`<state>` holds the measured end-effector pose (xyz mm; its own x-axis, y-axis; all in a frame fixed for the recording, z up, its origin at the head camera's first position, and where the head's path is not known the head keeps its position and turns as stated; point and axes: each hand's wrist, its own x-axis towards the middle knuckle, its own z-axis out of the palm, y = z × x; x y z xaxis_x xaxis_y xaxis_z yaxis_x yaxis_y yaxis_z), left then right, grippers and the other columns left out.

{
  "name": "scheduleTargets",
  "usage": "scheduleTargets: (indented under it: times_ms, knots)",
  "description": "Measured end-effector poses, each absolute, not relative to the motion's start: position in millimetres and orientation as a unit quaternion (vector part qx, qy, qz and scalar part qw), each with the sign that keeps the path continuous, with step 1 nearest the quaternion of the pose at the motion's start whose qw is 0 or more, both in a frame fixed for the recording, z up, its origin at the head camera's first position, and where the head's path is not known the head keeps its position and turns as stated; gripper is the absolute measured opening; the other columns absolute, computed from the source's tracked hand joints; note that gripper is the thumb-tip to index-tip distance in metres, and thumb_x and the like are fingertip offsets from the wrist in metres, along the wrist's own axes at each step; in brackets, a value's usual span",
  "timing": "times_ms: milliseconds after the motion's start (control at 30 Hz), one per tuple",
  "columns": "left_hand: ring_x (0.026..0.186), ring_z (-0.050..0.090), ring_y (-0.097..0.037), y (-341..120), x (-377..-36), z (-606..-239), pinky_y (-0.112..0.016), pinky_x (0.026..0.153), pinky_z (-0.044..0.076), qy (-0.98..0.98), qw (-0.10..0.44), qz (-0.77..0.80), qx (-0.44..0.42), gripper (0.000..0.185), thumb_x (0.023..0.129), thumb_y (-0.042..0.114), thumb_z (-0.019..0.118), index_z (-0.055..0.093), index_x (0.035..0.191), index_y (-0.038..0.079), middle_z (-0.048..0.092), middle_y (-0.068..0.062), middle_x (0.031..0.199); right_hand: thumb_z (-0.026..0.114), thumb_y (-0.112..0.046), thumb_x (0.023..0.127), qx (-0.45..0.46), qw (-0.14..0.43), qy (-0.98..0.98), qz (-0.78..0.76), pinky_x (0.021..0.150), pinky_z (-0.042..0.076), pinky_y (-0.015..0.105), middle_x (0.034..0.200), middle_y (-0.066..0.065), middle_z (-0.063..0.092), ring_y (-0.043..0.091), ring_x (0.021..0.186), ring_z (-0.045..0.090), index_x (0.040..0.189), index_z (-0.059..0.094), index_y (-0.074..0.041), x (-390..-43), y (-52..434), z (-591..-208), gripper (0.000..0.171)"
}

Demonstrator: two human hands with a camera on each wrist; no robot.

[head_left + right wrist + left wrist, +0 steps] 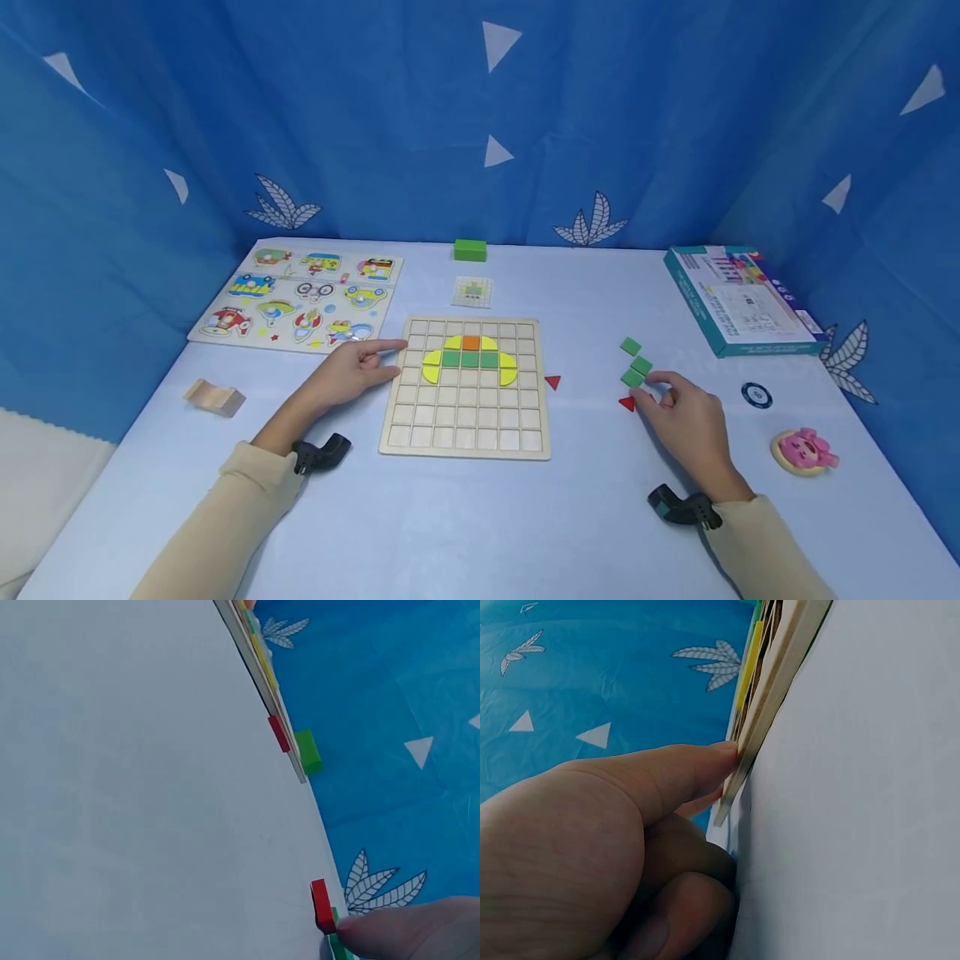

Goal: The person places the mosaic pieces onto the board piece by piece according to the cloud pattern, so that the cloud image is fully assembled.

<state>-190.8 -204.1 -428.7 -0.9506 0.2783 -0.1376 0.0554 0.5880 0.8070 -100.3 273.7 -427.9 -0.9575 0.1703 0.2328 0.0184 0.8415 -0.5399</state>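
Observation:
A wooden grid board (467, 437) lies at the middle of the table. Yellow curved tiles (507, 377), green square tiles (470, 359) and an orange square tile (471, 342) sit in its upper cells. My left hand (351, 370) touches the board's left edge with index finger and thumb extended; its other fingers are folded. To the right, my right hand (686, 421) has thumb and index finger at the edges of the nearest loose green square tile (632, 378), pinching it at the table. Beside the thumb lies a red triangle tile (627, 404); in the right wrist view the thumb (409, 930) partly covers the green.
Another red triangle (552, 382) lies by the board's right edge. A pattern card (472, 292) and green block (470, 250) stand behind it. Around are a picture puzzle (330, 291), wooden piece (214, 398), teal box (742, 300), round chip (757, 395) and pink figure (805, 451).

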Motion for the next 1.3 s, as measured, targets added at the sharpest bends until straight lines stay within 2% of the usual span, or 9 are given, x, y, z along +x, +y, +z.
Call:
scheduleTargets:
  times_ms: [600, 800, 967, 1133, 1300]
  knots:
    - [0.053, 0.035, -0.017, -207.4, -191.3, -427.2, -0.029, 0.053, 0.030, 0.885, 0.119, 0.438, 0.097, 0.045, 0.096, 0.030, 0.073, 0.065, 0.139, 0.023, 0.038, 0.002, 0.060, 0.077, -0.026, 0.093, -0.059, 0.142, -0.953, 0.263, 0.046, 0.031, 0.031, 0.058, 0.002, 0.044, 0.020, 0.052, 0.044, 0.116, 0.072, -0.002, -110.0, 273.5, -436.9, 0.034]
    - [0.053, 0.035, -0.017, -207.6, -190.2, -427.9, -0.028, 0.051, 0.029, 0.886, 0.120, 0.438, 0.095, 0.045, 0.096, 0.030, 0.074, 0.065, 0.140, 0.023, 0.038, 0.002, 0.059, 0.079, -0.027, 0.092, -0.056, 0.200, -0.930, 0.303, 0.046, 0.028, 0.028, 0.056, 0.001, 0.043, 0.018, 0.049, 0.042, 0.113, 0.075, -0.005, -104.8, 268.2, -433.1, 0.030]
    - [0.053, 0.034, -0.017, -206.2, -192.4, -427.4, -0.029, 0.053, 0.029, 0.886, 0.120, 0.435, 0.102, 0.046, 0.096, 0.030, 0.074, 0.064, 0.140, 0.023, 0.037, 0.002, 0.059, 0.084, -0.018, 0.086, 0.001, 0.235, -0.912, 0.336, 0.045, 0.026, 0.025, 0.054, -0.004, 0.039, 0.012, 0.046, 0.037, 0.105, 0.077, -0.005, -99.1, 251.2, -428.6, 0.024]
    - [0.053, 0.034, -0.017, -204.7, -192.5, -426.4, -0.028, 0.053, 0.029, 0.885, 0.121, 0.439, 0.100, 0.045, 0.095, 0.030, 0.074, 0.065, 0.139, 0.023, 0.037, 0.002, 0.059, 0.088, -0.012, 0.080, 0.062, 0.206, -0.911, 0.352, 0.043, 0.026, 0.025, 0.054, -0.008, 0.035, 0.008, 0.046, 0.035, 0.102, 0.077, -0.007, -96.8, 221.5, -422.1, 0.025]
    - [0.052, 0.034, -0.017, -204.0, -190.2, -427.4, -0.028, 0.052, 0.028, 0.881, 0.128, 0.447, 0.094, 0.046, 0.096, 0.029, 0.074, 0.064, 0.140, 0.023, 0.037, 0.002, 0.059, 0.090, -0.014, 0.078, 0.114, 0.162, -0.907, 0.371, 0.043, 0.025, 0.025, 0.055, -0.011, 0.032, 0.007, 0.046, 0.033, 0.102, 0.077, -0.011, -100.8, 187.3, -417.0, 0.027]
